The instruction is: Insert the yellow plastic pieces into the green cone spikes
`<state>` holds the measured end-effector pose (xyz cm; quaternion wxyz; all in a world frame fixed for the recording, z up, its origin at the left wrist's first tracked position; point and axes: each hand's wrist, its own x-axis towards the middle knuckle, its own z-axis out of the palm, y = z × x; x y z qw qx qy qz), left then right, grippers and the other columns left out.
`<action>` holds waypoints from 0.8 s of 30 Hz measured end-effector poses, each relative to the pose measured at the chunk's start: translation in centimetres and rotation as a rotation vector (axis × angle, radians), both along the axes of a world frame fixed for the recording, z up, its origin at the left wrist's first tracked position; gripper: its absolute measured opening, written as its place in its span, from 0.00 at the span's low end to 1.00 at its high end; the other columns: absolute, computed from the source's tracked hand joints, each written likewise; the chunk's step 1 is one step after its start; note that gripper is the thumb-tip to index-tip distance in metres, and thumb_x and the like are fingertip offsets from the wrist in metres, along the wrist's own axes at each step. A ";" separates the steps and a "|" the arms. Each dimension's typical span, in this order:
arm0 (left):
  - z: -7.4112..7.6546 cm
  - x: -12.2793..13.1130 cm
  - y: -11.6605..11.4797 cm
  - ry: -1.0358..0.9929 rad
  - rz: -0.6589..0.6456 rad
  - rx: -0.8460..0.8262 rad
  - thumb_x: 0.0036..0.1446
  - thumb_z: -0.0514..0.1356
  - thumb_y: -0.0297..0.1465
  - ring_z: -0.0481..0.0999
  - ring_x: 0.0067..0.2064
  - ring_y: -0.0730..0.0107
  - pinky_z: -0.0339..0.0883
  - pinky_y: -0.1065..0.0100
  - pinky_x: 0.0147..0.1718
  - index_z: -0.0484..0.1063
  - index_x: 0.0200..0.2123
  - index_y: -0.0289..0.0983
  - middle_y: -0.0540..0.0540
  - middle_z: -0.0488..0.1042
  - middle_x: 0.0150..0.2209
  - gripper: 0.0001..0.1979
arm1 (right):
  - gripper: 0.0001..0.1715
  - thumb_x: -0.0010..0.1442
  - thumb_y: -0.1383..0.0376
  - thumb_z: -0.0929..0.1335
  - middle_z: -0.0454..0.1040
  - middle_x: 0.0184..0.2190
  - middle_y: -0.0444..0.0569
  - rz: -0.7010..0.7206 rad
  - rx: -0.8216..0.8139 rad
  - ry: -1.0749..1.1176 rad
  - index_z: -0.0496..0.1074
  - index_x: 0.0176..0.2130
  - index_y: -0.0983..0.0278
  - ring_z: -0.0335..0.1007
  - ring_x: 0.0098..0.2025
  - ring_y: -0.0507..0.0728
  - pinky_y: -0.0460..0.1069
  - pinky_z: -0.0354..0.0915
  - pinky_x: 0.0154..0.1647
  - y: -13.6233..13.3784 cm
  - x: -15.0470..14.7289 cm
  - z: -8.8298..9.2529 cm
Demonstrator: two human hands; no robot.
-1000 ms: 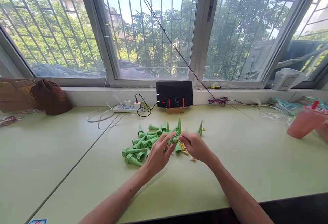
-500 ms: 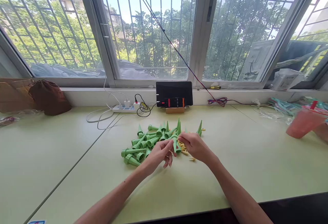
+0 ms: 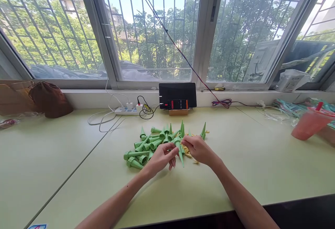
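My left hand (image 3: pixel 164 156) grips a green plastic plant-watering spike (image 3: pixel 180 155) near its wide capped end, and the tip slants down toward me. Close by on the right, my right hand (image 3: pixel 198 148) is closed in a pinch by the top of that spike; whatever its fingertips hold is hidden. To the left and behind lies a pile of similar green spikes (image 3: pixel 156 143), some on their sides and some standing point up. Small yellow pieces (image 3: pixel 187 155) are scattered under and beside my right hand.
A dark tablet (image 3: pixel 178 91) and a phone (image 3: pixel 179 104) lean at the back near the window. Left of them sits a power strip (image 3: pixel 127 110) with cables. A brown pouch (image 3: pixel 51 100) lies far left, a red cup (image 3: pixel 312 123) far right.
The held spike has tilted, so more of its length and its tip now show below my fingers. Both hands stay nearly in the same place.
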<state>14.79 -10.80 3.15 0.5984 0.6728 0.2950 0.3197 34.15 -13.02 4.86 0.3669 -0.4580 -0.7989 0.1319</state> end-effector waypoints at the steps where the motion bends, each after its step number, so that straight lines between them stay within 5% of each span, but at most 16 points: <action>1: -0.1 0.0 0.0 0.007 0.012 0.024 0.55 0.62 0.46 0.66 0.15 0.77 0.60 0.75 0.16 0.67 0.30 0.35 0.53 0.68 0.18 0.19 | 0.18 0.67 0.63 0.58 0.55 0.19 0.40 -0.002 -0.005 -0.003 0.54 0.25 0.62 0.46 0.22 0.50 0.46 0.48 0.25 0.0 0.0 0.0; 16: -0.1 0.3 -0.8 0.130 0.257 0.348 0.56 0.63 0.39 0.67 0.18 0.74 0.61 0.73 0.18 0.69 0.30 0.37 0.54 0.66 0.18 0.11 | 0.20 0.68 0.64 0.57 0.55 0.20 0.39 0.006 -0.035 0.024 0.52 0.24 0.62 0.46 0.22 0.50 0.47 0.48 0.26 0.0 -0.1 0.1; 24: -0.1 0.3 -0.8 0.146 0.296 0.519 0.57 0.61 0.37 0.66 0.24 0.75 0.63 0.73 0.23 0.68 0.29 0.37 0.51 0.65 0.28 0.10 | 0.22 0.69 0.61 0.56 0.53 0.19 0.39 0.027 -0.064 0.068 0.50 0.24 0.62 0.45 0.23 0.50 0.47 0.47 0.26 -0.1 -0.2 0.3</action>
